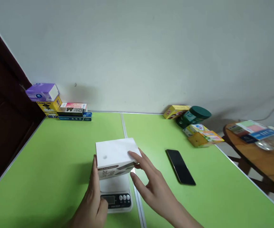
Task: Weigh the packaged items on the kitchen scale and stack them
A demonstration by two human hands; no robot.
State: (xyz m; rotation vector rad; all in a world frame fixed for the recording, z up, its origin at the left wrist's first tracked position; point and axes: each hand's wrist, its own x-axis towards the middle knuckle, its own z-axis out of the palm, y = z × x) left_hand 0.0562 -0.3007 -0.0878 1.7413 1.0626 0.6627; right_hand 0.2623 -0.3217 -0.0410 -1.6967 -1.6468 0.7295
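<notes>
White box [116, 156]: you grasp it between both hands, above the kitchen scale [114, 186]; whether the two touch cannot be told. Your left hand [91, 199] lays its fingers along the box's left side, with the thumb at the scale display. Your right hand [154, 186] sets a fingertip on the top face at the right edge, its thumb apart from the fingers. Contents of the box are hidden.

Read clock positions from the box. At 10 o'clock, you find a purple pack [42, 91] stacked on a yellow carton [48, 106], beside a pile of flat boxes [72, 111]. At 2 o'clock, a small yellow box [175, 112] adjoins a green jar [195, 114], lid fitted, contents not visible. Between 2 and 3 o'clock, note a yellow package [198, 137]. At 3 o'clock lies a dark-screened phone [181, 167].

Your work surface is a green table [61, 148] with a pale seam. Pale wall [137, 53] stands at 12 o'clock; a wooden table [265, 158] with packages stands at 3 o'clock, beyond the phone.
</notes>
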